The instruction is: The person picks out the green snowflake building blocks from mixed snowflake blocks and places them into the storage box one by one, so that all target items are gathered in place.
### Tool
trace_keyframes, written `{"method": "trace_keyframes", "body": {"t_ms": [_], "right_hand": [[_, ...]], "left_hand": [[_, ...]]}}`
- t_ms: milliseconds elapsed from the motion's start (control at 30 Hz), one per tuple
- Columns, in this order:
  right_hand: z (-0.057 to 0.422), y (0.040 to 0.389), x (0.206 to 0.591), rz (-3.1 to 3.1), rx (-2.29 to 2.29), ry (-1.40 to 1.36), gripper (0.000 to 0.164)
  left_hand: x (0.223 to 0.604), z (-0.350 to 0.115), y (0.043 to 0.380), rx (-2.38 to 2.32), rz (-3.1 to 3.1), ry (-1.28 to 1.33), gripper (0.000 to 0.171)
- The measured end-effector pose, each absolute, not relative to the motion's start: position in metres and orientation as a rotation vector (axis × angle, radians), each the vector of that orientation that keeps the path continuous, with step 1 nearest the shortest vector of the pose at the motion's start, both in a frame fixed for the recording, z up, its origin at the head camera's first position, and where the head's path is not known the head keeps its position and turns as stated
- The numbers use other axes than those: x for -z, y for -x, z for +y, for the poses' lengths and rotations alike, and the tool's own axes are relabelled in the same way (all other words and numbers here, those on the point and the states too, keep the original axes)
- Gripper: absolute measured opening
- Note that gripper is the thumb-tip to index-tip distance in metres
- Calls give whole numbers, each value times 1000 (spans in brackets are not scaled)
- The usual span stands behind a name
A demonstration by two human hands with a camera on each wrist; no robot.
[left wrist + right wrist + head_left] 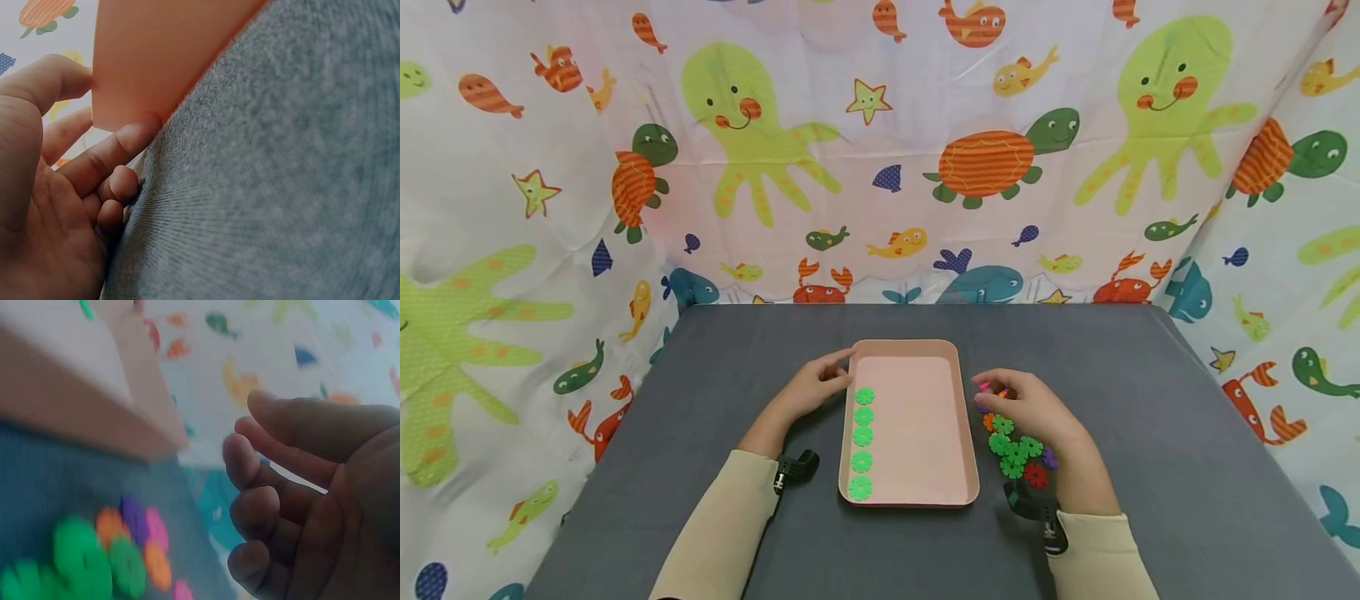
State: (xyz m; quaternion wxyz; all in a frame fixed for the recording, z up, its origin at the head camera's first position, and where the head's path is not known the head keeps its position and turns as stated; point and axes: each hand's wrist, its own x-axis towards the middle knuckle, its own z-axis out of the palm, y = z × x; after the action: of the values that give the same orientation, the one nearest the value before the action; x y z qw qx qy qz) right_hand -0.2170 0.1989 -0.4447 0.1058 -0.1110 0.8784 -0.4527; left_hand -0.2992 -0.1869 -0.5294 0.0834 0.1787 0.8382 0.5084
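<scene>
You have two hands at work, with one pale pink tray (917, 417) between them on the grey table (715, 375) and five green pieces (862, 436) in a column along its left side. Right of the tray lies a loose heap (1017, 453), where you can count five green pieces, one red piece (1036, 475) and one purple piece (1049, 459) at the right edge; the orange, pink and purple ones at the far end are partly covered by your hand, so their number is uncertain. Your left hand (805, 390) holds the tray's far left corner between thumb and bent fingers; your right hand (1033, 408) hovers over the heap, loosely curled, thumb apart, with nothing visibly held. The right wrist view blurs the heap and cuts it off. The pieces are flat, round and notched, the tray shallow with rounded corners
</scene>
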Motion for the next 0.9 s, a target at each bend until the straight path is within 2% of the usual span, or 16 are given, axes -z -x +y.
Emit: {"method": "trace_keyframes", "body": {"t_ms": [267, 633, 900], "right_hand": [[236, 219, 464, 2640, 1246, 140, 39], [241, 226, 496, 2640, 1073, 234, 36], [238, 223, 492, 2696, 1069, 201, 27]], "left_hand": [[531, -188, 299, -1514, 2510, -525, 57], [531, -188, 299, -1512, 2502, -514, 57], [528, -187, 299, -1519, 2503, -517, 56]]}}
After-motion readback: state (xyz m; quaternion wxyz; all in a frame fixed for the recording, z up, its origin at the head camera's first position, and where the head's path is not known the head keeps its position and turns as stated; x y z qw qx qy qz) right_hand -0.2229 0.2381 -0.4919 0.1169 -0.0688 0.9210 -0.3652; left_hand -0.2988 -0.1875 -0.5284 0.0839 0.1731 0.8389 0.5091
